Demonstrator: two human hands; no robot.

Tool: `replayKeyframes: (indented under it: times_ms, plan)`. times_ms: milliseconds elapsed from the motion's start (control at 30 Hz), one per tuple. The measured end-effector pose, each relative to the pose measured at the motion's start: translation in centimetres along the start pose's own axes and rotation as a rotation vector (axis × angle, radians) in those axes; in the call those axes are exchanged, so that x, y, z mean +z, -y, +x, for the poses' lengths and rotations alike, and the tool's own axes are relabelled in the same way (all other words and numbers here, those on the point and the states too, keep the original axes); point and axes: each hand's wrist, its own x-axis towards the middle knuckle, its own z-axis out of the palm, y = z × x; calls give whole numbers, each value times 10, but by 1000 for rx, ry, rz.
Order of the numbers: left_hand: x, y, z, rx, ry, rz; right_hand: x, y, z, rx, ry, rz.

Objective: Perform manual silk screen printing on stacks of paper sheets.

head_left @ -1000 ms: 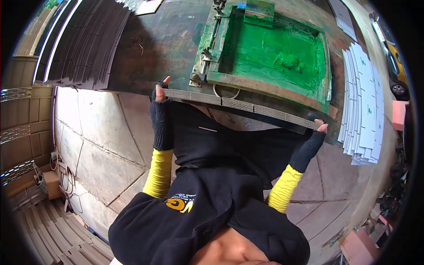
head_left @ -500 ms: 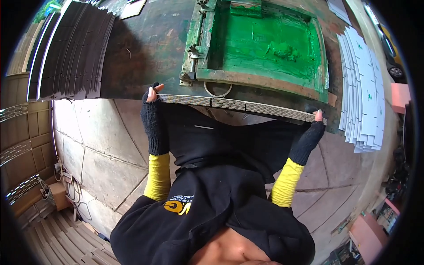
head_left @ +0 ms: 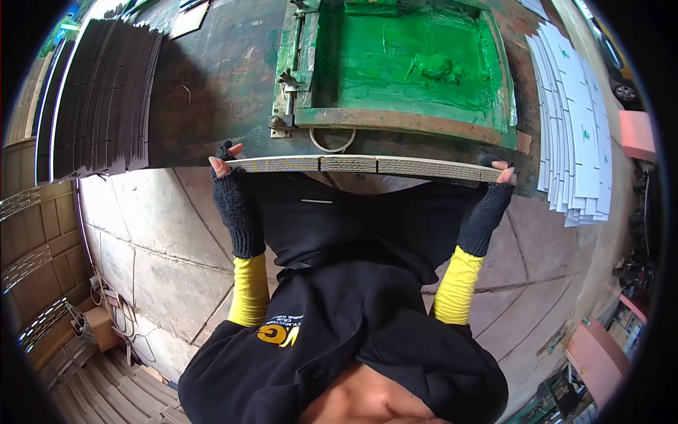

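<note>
A thin stack of corrugated cardboard sheets [head_left: 347, 165], seen edge-on, spans the space in front of my body along the table's near edge. Dark slots interrupt its layered edge. My left hand [head_left: 227, 169], in a black fingerless glove, is closed on the stack's left end. At the other end my right hand [head_left: 497, 180], gloved alike, grips it with the thumb on the near side. Just beyond lies a wooden screen-printing frame [head_left: 402, 121], its mesh covered in green ink [head_left: 367, 78], with a thick lump of ink [head_left: 436, 67] toward the right.
Dark cardboard sheets [head_left: 106, 92] lie overlapped at the table's left end. White slotted sheets [head_left: 573, 134] with small green prints overlap at the right. Metal hinge clamps [head_left: 288, 79] line the frame's left side, and a pale ring [head_left: 332, 141] protrudes near its front edge.
The left end of the stack has moved left and slightly nearer, while the right end has risen in the picture, leaving it more level. Both hands keep their hold. The whole view has shifted slightly.
</note>
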Motion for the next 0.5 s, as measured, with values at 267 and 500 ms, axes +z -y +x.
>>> replayKeyframes:
  times_ms: [267,500]
  plan:
    - [-11,5,7,-100,75,-6,6,10,-2,-31,6,-95]
    - [4,-57,-1,554,-90,-114,2,-8,-2,86,-44,22]
